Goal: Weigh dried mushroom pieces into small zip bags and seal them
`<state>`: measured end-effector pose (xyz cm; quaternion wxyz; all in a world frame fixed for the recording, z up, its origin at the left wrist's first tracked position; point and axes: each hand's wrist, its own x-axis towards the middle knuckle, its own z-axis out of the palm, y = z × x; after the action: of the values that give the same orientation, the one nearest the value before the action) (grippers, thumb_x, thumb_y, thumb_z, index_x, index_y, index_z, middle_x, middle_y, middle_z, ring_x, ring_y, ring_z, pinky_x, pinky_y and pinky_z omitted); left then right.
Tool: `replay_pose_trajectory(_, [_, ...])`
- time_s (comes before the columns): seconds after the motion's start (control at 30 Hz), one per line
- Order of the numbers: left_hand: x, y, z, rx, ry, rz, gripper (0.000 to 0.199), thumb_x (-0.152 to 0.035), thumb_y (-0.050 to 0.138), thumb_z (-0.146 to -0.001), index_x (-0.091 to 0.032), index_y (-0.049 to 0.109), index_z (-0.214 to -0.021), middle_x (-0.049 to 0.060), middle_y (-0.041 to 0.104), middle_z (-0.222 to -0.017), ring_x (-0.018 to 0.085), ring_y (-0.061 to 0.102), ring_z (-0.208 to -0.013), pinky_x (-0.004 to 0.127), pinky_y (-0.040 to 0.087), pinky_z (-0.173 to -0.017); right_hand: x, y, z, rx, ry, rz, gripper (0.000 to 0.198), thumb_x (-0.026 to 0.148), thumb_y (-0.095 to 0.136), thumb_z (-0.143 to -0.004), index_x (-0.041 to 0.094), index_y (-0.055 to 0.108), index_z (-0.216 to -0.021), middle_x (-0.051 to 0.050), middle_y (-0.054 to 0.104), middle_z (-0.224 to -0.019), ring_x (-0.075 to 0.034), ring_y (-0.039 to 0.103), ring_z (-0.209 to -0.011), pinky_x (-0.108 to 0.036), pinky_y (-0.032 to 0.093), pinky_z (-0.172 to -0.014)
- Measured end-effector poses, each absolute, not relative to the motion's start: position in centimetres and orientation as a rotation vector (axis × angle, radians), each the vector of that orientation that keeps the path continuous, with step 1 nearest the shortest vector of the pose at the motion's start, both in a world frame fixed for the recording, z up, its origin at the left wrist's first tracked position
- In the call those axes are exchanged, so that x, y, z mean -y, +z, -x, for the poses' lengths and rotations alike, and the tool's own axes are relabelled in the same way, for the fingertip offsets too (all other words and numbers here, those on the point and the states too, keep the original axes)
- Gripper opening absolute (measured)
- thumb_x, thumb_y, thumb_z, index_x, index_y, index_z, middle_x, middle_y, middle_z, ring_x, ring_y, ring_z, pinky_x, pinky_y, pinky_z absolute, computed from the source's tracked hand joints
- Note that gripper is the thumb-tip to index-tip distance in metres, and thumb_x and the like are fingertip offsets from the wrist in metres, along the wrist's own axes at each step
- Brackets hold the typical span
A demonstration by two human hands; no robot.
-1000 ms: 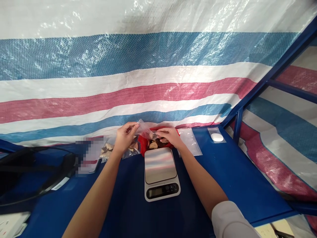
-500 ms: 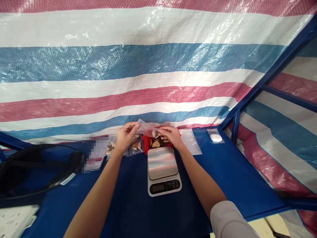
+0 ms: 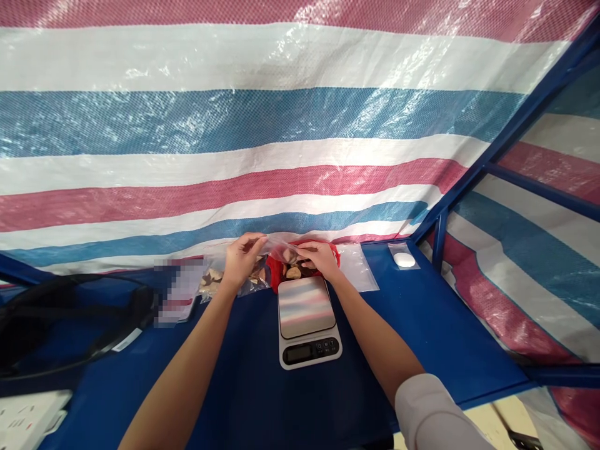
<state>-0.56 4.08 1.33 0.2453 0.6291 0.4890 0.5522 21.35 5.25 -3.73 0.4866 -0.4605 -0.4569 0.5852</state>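
A clear plastic bag (image 3: 280, 245) is stretched above the back of the tabletop (image 3: 244, 375), in front of the striped sheet (image 3: 244, 119). The left hand (image 3: 242, 257) pinches one end of it between thumb and fingertips; the right hand (image 3: 319, 259), fingers curled in, has the other end, though its exact grip is too small to make out. Under the right hand sits an open red bag (image 3: 275, 270) holding brown and tan pieces (image 3: 294, 273). Just in front of it is a kitchen scale (image 3: 307, 312) with a shiny plate and dark display. Beside the left hand, clear bags of similar pieces (image 3: 212, 281) lie partly hidden. To the right are a flat clear bag (image 3: 362, 270) and, farther off, a small packet with a white oval item (image 3: 404, 259). A power strip (image 3: 32, 415) lies at the near left.
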Motion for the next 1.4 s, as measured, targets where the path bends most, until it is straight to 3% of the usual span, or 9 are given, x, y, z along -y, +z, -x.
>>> replay_pose_trajectory(0.3, [-3.9,1.1,1.7,-1.349,1.306,-1.873,0.049,-0.063,0.072,-0.078,-0.019,0.075,-0.099,0.011,0.077,-0.102,0.025,0.071,-0.090,0.038,0.056,-0.088,-5.4,-4.0,-21.3,1.005,1.408,1.132,0.027,0.035,0.085,-0.070,0.017,0.076,-0.088,-0.005,0.077,-0.080,-0.018,0.076,-0.073,-0.023,0.064,-0.060])
replay_pose_trajectory(0.43, [-3.9,1.1,2.4,-1.396,1.215,-1.933,0.050,-0.066,0.067,-0.080,-0.019,0.075,-0.095,0.010,0.078,-0.097,0.026,0.071,-0.086,0.037,0.056,-0.083,-5.4,-4.0,-21.8,0.968,1.422,1.107,0.028,0.035,0.086,-0.069,0.017,0.076,-0.089,-0.005,0.077,-0.084,-0.019,0.076,-0.078,-0.022,0.063,-0.060])
replay_pose_trajectory(0.87, [-4.4,2.4,1.9,-1.357,1.368,-1.856,0.036,-0.058,0.075,-0.076,-0.024,0.079,-0.085,0.008,0.080,-0.088,0.026,0.072,-0.082,0.035,0.057,-0.082,-5.9,-3.2,-22.8,1.002,1.384,1.050,0.036,0.040,0.086,-0.064,0.018,0.077,-0.091,-0.003,0.076,-0.080,-0.018,0.074,-0.073,-0.023,0.062,-0.059])
replay_pose_trajectory(1.1, [-4.3,2.1,2.5,-1.393,1.308,-1.935,0.038,-0.059,0.072,-0.079,-0.022,0.078,-0.087,0.009,0.079,-0.088,0.026,0.071,-0.080,0.035,0.056,-0.079,-5.1,-2.7,-21.8,1.212,1.446,1.083,0.025,0.041,0.079,-0.074,0.019,0.078,-0.085,-0.004,0.077,-0.083,-0.017,0.075,-0.079,-0.022,0.062,-0.064])
replay_pose_trajectory(1.4, [-4.2,2.1,2.7,-1.429,1.277,-1.946,0.040,-0.058,0.072,-0.078,-0.022,0.078,-0.093,0.009,0.079,-0.095,0.027,0.072,-0.088,0.034,0.054,-0.083,-5.4,-1.9,-21.7,1.181,1.475,1.048,0.028,0.041,0.082,-0.071,0.022,0.079,-0.091,-0.002,0.078,-0.086,-0.018,0.076,-0.080,-0.023,0.062,-0.065])
